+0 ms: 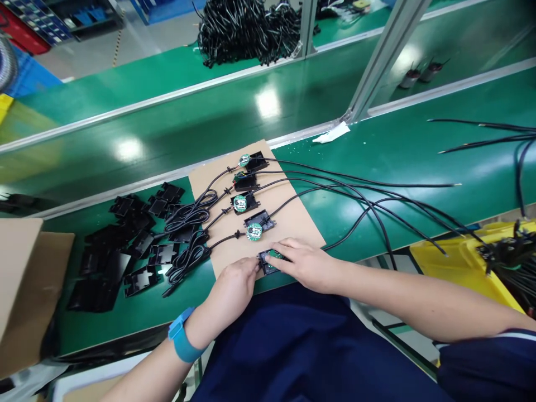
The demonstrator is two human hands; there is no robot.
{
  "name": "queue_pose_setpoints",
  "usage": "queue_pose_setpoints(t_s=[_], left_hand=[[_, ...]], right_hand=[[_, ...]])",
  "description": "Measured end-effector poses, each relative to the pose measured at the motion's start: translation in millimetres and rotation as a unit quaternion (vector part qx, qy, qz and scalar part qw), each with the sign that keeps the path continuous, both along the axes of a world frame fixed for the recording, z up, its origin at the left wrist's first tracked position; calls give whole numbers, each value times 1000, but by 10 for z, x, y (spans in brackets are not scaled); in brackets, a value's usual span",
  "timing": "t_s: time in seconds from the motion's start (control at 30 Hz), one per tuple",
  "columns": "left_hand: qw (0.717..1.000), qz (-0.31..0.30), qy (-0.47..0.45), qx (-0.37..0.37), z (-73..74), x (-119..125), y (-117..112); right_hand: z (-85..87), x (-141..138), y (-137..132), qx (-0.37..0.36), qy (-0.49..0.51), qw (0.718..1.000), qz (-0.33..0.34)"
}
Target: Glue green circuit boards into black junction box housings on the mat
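At the near edge of a cardboard sheet (pixel 288 220), both hands are on a small black plastic housing (pixel 264 267) with a green circuit board (pixel 274 254) in it. My left hand (pixel 238 282) has its fingers closed at the housing's left end. Over the board and the right end lies my right hand (pixel 304 262), fingers stretched out and pressing on it. Beyond them several similar housings lie in a row, among them one housing (pixel 265 219) beside a round board (pixel 254 231). Black cables run from these to both sides.
Loose black plastic covers (pixel 125 234) and coiled cables (pixel 188 259) lie to the left, near a cardboard box (pixel 25 279). At the right stands a yellow bin (pixel 444 262) with cables. A metal post (pixel 383 61) rises behind the bench, and a cable heap (pixel 251 28) lies beyond.
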State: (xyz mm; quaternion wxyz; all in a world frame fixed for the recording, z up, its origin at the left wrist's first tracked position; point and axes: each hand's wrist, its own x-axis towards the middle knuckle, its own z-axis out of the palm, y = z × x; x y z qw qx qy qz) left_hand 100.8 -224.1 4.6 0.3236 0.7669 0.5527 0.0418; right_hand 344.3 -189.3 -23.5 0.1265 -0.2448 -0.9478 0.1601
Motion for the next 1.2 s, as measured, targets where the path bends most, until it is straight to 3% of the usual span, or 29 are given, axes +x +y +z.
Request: queue_pose_setpoints(t_s=[0.17,0.37,0.6,0.73,0.83,0.93,1.07,1.2], left_hand=[[997,11,71,-18,90,112,13],[997,64,29,9,43,69,11],[999,-51,-9,-5,248,-219,88],[997,-79,1,-11,333,-280,171],[997,-69,11,8,296,-235,172],[1000,-13,2,-3,184,-178,172],[997,40,21,-61,35,-155,265],[995,53,37,-82,35,-160,298]], right_hand=[[61,-6,8,10,-22,1000,15],[159,-78,66,-11,-46,999,5],[189,-61,176,-42,-37,998,29],[139,-84,170,-4,-49,998,47],[112,-99,160,30,-67,995,61],[118,-99,182,39,-81,993,79],[135,-116,220,23,-89,992,89],[190,-128,229,-23,-81,994,76]])
